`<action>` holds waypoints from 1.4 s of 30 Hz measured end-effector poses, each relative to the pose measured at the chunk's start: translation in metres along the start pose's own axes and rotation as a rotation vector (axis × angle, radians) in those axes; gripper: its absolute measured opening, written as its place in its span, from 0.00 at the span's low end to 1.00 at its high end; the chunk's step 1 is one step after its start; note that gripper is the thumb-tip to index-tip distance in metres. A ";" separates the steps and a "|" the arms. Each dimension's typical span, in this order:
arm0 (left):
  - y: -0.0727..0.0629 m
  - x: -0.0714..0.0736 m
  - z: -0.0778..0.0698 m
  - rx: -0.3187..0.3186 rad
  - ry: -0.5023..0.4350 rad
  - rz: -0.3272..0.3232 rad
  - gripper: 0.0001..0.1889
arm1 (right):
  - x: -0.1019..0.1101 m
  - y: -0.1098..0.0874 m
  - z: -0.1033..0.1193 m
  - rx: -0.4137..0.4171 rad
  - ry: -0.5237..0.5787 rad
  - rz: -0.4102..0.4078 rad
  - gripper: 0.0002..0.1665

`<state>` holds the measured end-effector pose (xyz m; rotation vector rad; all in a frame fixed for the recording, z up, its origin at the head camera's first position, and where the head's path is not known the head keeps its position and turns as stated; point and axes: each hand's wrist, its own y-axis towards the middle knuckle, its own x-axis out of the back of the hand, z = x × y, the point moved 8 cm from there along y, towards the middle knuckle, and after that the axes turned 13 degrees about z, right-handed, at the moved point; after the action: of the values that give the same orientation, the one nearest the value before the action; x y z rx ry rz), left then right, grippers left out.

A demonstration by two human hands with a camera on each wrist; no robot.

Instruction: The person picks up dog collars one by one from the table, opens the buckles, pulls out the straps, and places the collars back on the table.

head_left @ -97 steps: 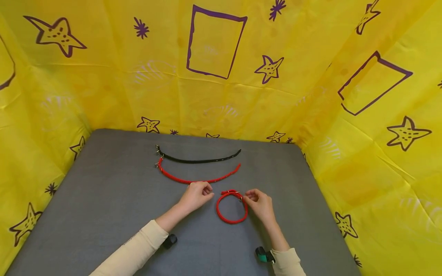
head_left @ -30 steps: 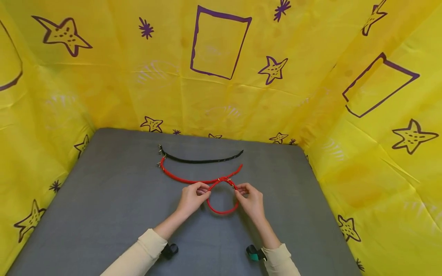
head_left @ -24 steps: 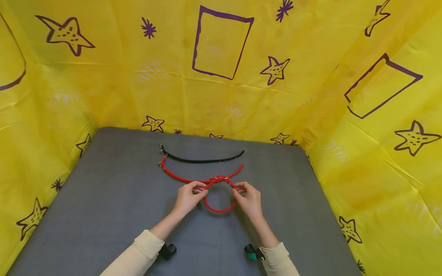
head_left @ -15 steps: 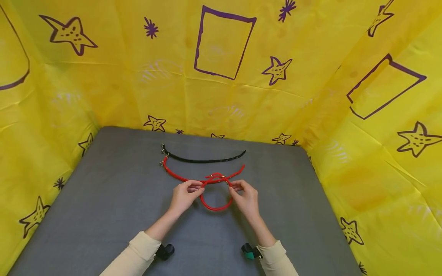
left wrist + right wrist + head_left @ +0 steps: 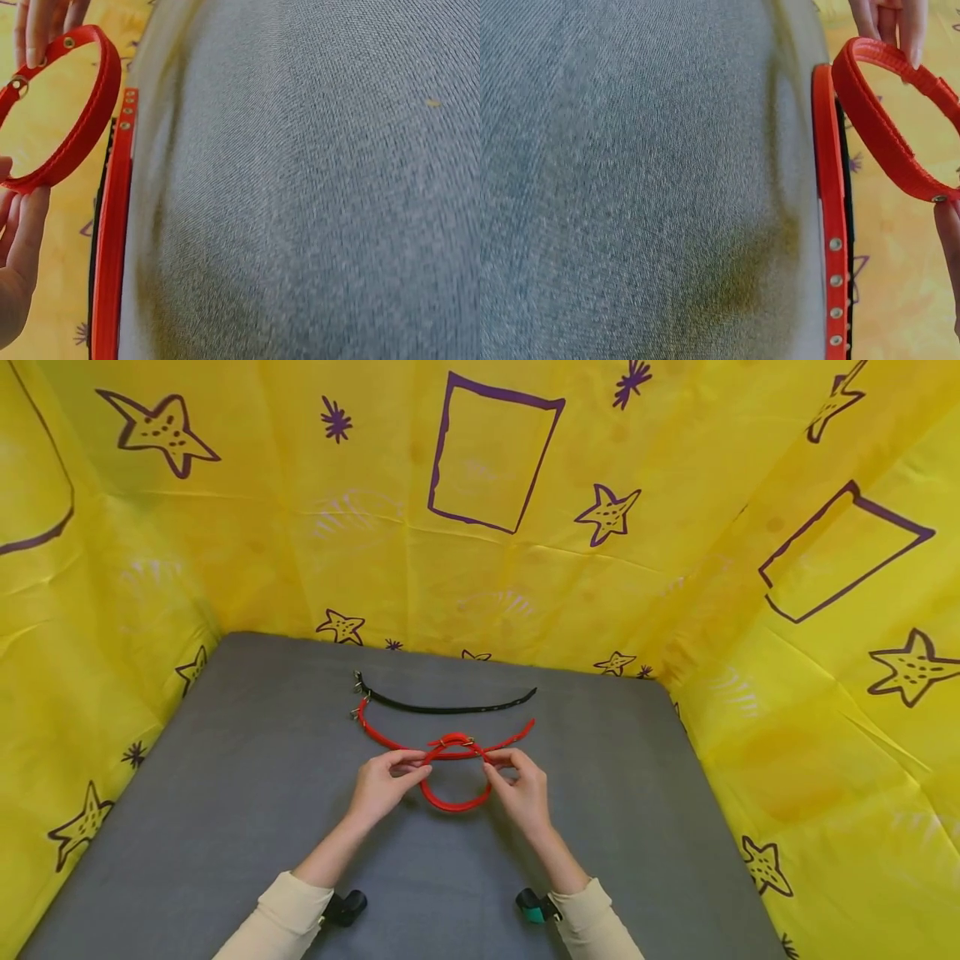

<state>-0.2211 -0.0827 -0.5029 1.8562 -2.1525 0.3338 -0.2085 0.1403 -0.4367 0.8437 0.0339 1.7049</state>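
Note:
A red collar [image 5: 456,807], buckled into a ring, is held up off the table between both hands. On its left side, my left hand [image 5: 382,783] pinches the band between thumb and fingers. Opposite, my right hand [image 5: 522,789] pinches it near the buckle. Metal eyelets show on the ring collar [image 5: 86,142] in the left wrist view. Behind it a second red collar [image 5: 378,737] lies unbuckled and stretched out, partly covered by the ring in the head view. Farther back lies a black collar [image 5: 450,710], also stretched out, its buckle end at the left.
Both flat collars lie in shallow curves on the grey table [image 5: 247,793]. A yellow curtain [image 5: 360,560] with purple drawings rises at the table's back and both sides. Black straps [image 5: 347,907] sit at the wrists.
The ring collar lay on the table with the right hand at it; both hands then took hold and lifted it. It has moved left and slightly away, over the flat red collar.

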 end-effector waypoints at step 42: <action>-0.011 0.016 -0.033 -0.327 0.118 0.083 0.14 | -0.021 0.017 0.005 0.158 0.050 0.307 0.16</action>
<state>-0.2107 -0.0875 -0.4666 1.5326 -2.0644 0.0968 -0.2186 0.1143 -0.4359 0.9606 0.0764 2.0317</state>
